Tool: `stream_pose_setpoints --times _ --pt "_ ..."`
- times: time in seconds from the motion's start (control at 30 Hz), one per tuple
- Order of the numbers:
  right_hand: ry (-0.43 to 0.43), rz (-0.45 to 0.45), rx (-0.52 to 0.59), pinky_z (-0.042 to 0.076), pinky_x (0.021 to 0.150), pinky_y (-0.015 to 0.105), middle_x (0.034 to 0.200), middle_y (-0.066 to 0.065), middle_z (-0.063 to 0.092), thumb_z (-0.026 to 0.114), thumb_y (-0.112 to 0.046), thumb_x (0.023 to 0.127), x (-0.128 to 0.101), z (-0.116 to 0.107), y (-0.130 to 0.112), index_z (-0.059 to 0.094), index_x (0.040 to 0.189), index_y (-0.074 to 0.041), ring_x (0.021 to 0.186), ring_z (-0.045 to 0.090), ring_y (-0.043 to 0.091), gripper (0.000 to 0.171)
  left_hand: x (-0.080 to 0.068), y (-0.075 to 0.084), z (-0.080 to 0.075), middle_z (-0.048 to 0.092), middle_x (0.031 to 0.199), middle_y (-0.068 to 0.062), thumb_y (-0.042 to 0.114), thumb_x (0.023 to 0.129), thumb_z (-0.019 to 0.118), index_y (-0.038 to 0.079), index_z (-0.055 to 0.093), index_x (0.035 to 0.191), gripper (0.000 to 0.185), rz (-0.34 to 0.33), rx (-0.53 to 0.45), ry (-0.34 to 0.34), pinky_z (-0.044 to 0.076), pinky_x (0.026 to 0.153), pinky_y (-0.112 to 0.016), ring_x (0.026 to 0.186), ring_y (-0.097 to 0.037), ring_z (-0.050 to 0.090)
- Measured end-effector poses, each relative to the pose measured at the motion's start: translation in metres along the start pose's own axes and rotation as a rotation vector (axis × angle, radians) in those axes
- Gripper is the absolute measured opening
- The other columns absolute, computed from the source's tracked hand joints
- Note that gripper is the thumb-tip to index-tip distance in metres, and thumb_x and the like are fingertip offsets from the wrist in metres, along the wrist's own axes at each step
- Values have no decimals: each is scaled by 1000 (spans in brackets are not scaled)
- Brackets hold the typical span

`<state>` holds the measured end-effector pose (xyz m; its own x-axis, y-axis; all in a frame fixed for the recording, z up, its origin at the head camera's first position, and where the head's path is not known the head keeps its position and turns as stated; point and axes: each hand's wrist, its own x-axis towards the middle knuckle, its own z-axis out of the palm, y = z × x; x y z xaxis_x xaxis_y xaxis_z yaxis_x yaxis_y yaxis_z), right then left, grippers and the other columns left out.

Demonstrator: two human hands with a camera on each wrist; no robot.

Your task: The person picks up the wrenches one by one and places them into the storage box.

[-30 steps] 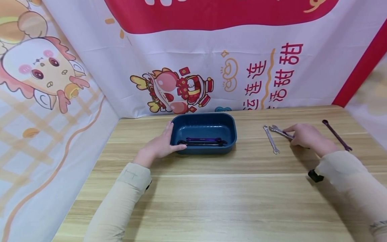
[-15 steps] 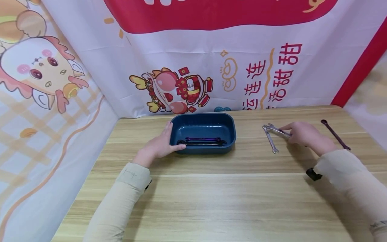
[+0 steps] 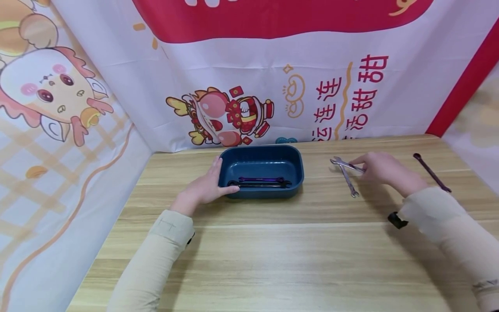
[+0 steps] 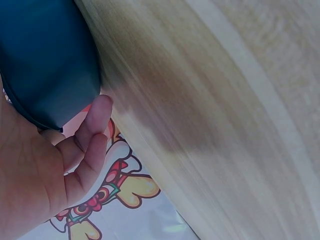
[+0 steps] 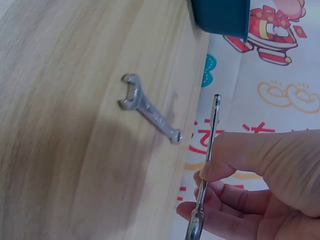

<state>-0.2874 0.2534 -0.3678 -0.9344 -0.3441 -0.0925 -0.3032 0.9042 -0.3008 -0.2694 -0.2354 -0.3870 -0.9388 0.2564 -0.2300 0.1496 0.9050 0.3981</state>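
Observation:
My right hand (image 3: pixel 380 168) pinches a silver wrench (image 5: pixel 213 125) between thumb and fingers. In the right wrist view this wrench is seen edge-on, lifted off the table. Below it lies a second, smaller silver wrench (image 5: pixel 155 117), flat on the wood; in the head view the two cross. My left hand (image 3: pixel 204 186) rests against the left end of a dark blue box (image 3: pixel 265 193), its thumb at the front rim and its fingers fairly straight along the side. Inside the box, a purple wrench (image 3: pixel 261 179) and a black wrench (image 3: pixel 259 185) lie side by side.
A dark purple wrench (image 3: pixel 432 172) lies on the wooden table (image 3: pixel 265 260), right of my right hand. Behind the table hangs a printed white and red cloth (image 3: pixel 234 56). Another printed cloth (image 3: pixel 50 182) hangs along the left side.
My right hand has moved left and lifted the silver wrench, which now passes over the smaller one. My left hand and the box have stayed in place.

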Motion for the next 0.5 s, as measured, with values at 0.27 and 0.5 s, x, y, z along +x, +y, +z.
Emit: stream_pose_setpoints --times 0.27,0.5 --pt "-5 -3 22 52 64 41 85 11 70 74 10 70 5 -4 -12 69 127 3 74 59 25 57 -2 0 0 -8 172 -8 74 87 62 12 -8 165 121 -1 0 6 25 119 -59 155 -38 15" --pt "-27 -17 46 48 58 35 82 8 66 69 12 73 4 -9 -25 69 129 3 70 55 23 57 -1 0 1 -7 172 -7 74 87 62 13 -8 165 122 -2 -4 7 25 119 -60 155 -37 14"
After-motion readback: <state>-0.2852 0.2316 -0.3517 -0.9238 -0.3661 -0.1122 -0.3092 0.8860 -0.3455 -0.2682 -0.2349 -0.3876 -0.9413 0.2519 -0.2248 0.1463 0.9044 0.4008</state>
